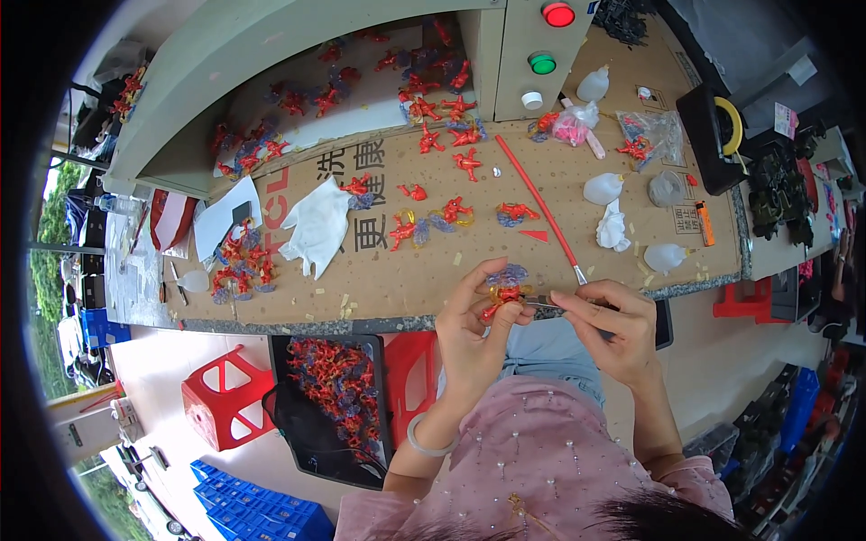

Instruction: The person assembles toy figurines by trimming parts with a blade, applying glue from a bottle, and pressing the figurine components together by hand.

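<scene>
Just in front of the table's near edge, my left hand (472,332) pinches a small red toy figure (511,290) with translucent purple and yellow parts. Its fingers are closed around the figure. To the right, my right hand (621,326) grips a thin metal tool (544,305), whose end meets the lower right side of the figure. The tool's exact kind is too small to make out. Behind my hands, on the cardboard-covered table (397,293), lie several similar red figures (517,213). A red-handled brush (546,203) slants across the cardboard with its bristles toward my right hand.
A grey arched machine (153,135) with buttons stands at the back, figures beneath its arch. White squeeze bottles (603,187) stand at right, near an orange lighter (704,224). A white glove (316,225) lies left. Below are a black crate (383,397) of figures and a red stool (216,392).
</scene>
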Action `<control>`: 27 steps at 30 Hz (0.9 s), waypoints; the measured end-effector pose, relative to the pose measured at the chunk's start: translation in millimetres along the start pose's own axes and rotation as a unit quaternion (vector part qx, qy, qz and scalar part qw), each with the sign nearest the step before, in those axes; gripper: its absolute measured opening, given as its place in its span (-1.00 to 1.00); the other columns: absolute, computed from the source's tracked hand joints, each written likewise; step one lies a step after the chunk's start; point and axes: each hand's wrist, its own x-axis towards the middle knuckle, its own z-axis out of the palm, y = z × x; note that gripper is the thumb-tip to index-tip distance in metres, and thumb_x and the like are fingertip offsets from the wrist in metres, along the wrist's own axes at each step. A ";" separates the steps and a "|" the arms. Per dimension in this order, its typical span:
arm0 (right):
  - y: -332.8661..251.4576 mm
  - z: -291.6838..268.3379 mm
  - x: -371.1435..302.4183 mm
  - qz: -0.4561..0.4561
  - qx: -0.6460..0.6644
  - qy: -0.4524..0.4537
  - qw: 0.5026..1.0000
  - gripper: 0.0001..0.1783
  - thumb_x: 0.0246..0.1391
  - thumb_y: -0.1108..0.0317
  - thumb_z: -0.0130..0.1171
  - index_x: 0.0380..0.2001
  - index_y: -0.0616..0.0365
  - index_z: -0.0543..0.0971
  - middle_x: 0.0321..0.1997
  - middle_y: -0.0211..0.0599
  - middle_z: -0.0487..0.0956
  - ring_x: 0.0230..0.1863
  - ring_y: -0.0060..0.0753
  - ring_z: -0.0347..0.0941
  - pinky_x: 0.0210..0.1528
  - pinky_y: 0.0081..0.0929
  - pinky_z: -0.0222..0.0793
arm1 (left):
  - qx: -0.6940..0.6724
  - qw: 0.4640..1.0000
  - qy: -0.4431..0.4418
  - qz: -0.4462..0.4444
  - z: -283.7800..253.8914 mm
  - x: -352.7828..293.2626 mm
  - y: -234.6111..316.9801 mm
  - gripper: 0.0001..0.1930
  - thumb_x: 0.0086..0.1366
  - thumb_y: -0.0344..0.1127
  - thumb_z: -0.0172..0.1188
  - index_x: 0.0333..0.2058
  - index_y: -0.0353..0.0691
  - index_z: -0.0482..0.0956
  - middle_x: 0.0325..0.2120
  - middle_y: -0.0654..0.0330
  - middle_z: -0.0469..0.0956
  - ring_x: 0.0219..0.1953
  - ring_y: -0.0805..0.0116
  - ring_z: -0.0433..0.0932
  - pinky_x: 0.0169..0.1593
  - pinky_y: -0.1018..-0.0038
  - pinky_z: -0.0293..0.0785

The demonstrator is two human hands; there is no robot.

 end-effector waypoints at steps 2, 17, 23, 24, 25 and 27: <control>-1.7 -1.3 -0.1 0.006 -0.001 -0.003 1.000 -0.57 -0.26 0.62 0.29 -0.21 0.01 0.69 -0.44 -0.34 0.54 -0.52 -0.42 0.48 -0.53 -0.53 0.36 | 0.006 1.000 -0.007 -0.001 -0.1 -0.3 -0.1 -0.56 0.23 -0.63 0.11 0.09 -0.48 0.30 -0.20 -0.05 0.53 -0.34 0.29 0.63 -0.28 0.50 0.61; -4.5 -0.6 -0.9 0.001 -0.008 -0.007 1.000 -0.58 -0.25 0.59 0.31 -0.22 0.00 0.69 -0.45 -0.36 0.54 -0.55 -0.42 0.47 -0.54 -0.53 0.35 | 0.017 1.000 0.001 0.012 0.4 -1.4 0.7 -0.57 0.22 -0.66 0.10 0.09 -0.48 0.30 -0.11 -0.04 0.46 -0.29 0.27 0.62 -0.22 0.44 0.66; -4.9 1.7 -1.5 0.010 -0.009 -0.006 1.000 -0.58 -0.25 0.59 0.31 -0.22 0.00 0.69 -0.45 -0.35 0.54 -0.55 -0.41 0.47 -0.54 -0.53 0.35 | 0.012 1.000 0.005 0.007 -1.9 -2.6 -1.0 -0.57 0.22 -0.67 0.09 0.08 -0.48 0.31 -0.10 -0.02 0.45 -0.28 0.26 0.63 -0.21 0.43 0.66; -5.0 2.1 -1.8 0.010 -0.010 -0.006 1.000 -0.58 -0.25 0.59 0.31 -0.22 0.00 0.69 -0.45 -0.35 0.54 -0.55 -0.41 0.47 -0.54 -0.53 0.35 | 0.011 1.000 0.005 0.007 -2.9 -2.8 -1.7 -0.57 0.22 -0.67 0.09 0.08 -0.48 0.31 -0.10 -0.02 0.45 -0.28 0.26 0.63 -0.21 0.43 0.66; -4.9 2.6 -2.2 0.014 -0.008 -0.003 1.000 -0.58 -0.25 0.59 0.31 -0.22 0.00 0.69 -0.45 -0.35 0.54 -0.54 -0.41 0.47 -0.54 -0.53 0.35 | 0.007 1.000 0.001 0.003 -3.9 -2.9 -2.3 -0.57 0.22 -0.67 0.08 0.08 -0.47 0.31 -0.11 -0.02 0.45 -0.28 0.26 0.63 -0.21 0.43 0.66; -4.7 3.2 -2.4 0.017 -0.006 -0.002 1.000 -0.58 -0.25 0.59 0.31 -0.22 0.00 0.69 -0.45 -0.35 0.54 -0.54 -0.41 0.47 -0.54 -0.53 0.35 | 0.004 1.000 -0.001 -0.001 -4.1 -3.1 -2.4 -0.57 0.22 -0.68 0.08 0.08 -0.47 0.31 -0.11 -0.02 0.46 -0.29 0.26 0.63 -0.21 0.42 0.66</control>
